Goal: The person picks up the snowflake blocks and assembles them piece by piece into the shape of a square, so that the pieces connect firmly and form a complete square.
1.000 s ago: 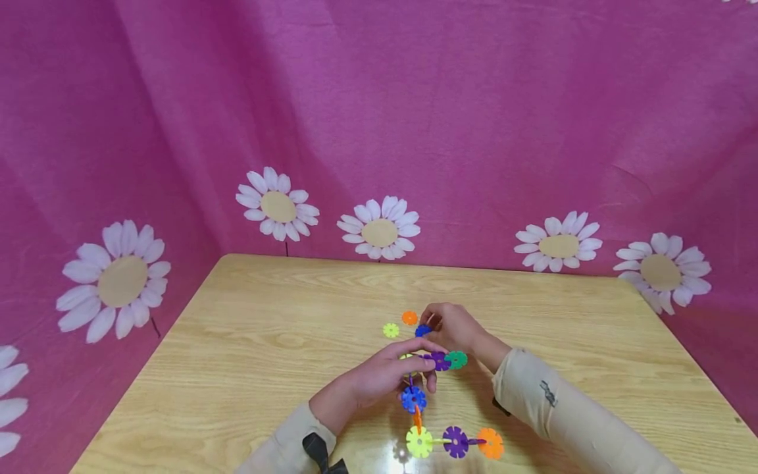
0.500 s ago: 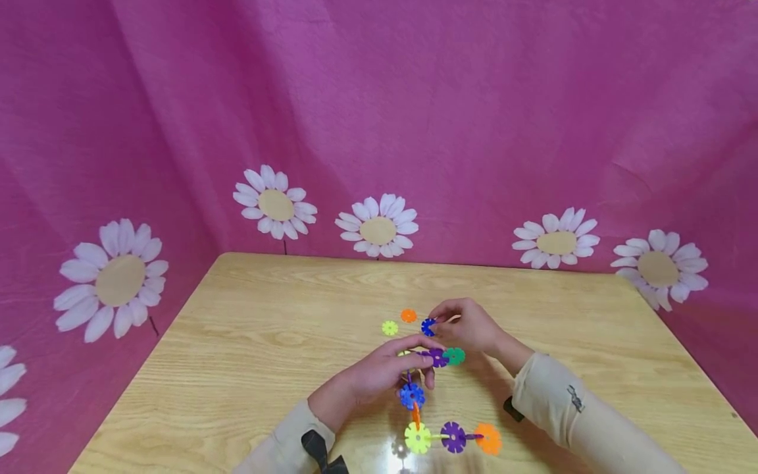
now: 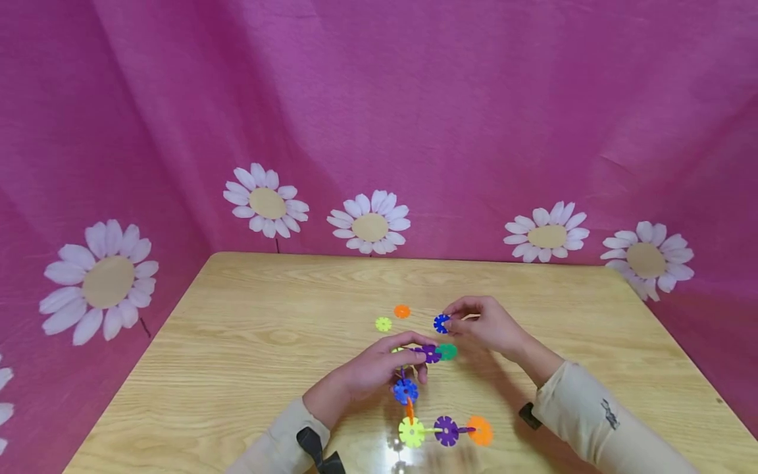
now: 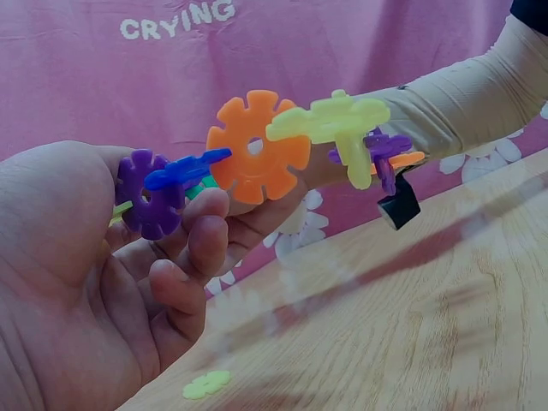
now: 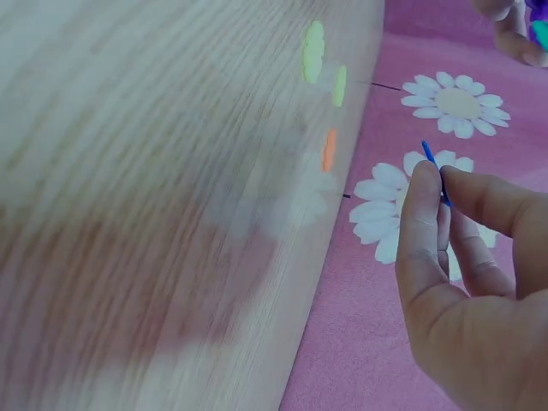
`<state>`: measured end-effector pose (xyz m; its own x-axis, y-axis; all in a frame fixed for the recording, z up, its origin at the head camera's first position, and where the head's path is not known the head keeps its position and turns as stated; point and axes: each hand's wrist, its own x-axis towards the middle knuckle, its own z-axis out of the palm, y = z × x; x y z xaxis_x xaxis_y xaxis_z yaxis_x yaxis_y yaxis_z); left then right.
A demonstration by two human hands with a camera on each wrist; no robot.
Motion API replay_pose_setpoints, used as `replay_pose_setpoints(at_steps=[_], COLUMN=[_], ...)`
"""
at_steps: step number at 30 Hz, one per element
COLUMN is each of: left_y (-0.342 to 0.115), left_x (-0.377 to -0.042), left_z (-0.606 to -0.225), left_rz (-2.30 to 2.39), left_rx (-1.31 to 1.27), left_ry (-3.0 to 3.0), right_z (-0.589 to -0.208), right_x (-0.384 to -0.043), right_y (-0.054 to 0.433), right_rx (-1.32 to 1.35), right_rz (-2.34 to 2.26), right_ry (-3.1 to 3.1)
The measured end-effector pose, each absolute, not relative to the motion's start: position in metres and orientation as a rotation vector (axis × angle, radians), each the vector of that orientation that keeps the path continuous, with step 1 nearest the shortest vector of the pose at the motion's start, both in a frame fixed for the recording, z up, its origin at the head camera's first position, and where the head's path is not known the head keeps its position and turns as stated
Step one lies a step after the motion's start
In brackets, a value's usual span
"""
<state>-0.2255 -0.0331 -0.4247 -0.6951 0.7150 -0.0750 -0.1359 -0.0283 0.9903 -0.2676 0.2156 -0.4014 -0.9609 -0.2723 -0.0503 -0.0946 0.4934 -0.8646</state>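
Note:
My left hand (image 3: 376, 365) grips a chain of notched plastic snowflake discs, pinching it near a purple disc (image 3: 431, 354) with a green disc (image 3: 447, 352) at its end. From there the chain bends toward me through a blue disc (image 3: 405, 392) and an orange disc (image 4: 257, 145) to a yellow disc (image 3: 411, 432). It then runs right to another purple disc (image 3: 447, 431) and an orange end disc (image 3: 480, 431). Between thumb and fingertips, my right hand (image 3: 494, 329) pinches a single dark blue disc (image 3: 441, 323), apart from the chain. My left fingers hide part of the chain.
On the wooden table (image 3: 266, 316) beyond my hands lie a loose orange disc (image 3: 402, 311) and a yellow-green disc (image 3: 383, 324). A pink cloth (image 3: 462, 131) with printed daisies hangs behind and beside the table.
My right hand has drawn back to the right with the dark blue disc, away from the loose discs. The left hand and its chain stay nearly in place; the view has shifted slightly.

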Motion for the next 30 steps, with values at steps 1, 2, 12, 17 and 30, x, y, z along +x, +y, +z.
replay_pose_setpoints(at_steps=[1, 2, 12, 17, 30], left_y=[-0.033, -0.034, -0.035, -0.034, -0.035], left_x=[-0.225, -0.225, -0.227, -0.227, -0.228], left_z=[-0.425, -0.425, -0.427, -0.426, -0.425], left_rz=[1.791, 1.791, 1.809, 1.831, 1.809], left_rx=[0.613, 0.615, 0.611, 0.612, 0.622], left_ry=[1.639, 1.639, 1.632, 1.632, 1.664], right_z=[-0.401, -0.401, -0.383, -0.380, -0.383], right_x=[-0.266, -0.264, -0.239, -0.228, -0.213], right_y=[0.216, 0.217, 0.230, 0.234, 0.234], right_rx=[-0.311, -0.301, -0.265, -0.216, -0.204], right_rz=[-1.469, -1.476, -1.659, -1.711, -1.829], right_ry=[2.546, 2.537, 2.350, 2.272, 2.110])
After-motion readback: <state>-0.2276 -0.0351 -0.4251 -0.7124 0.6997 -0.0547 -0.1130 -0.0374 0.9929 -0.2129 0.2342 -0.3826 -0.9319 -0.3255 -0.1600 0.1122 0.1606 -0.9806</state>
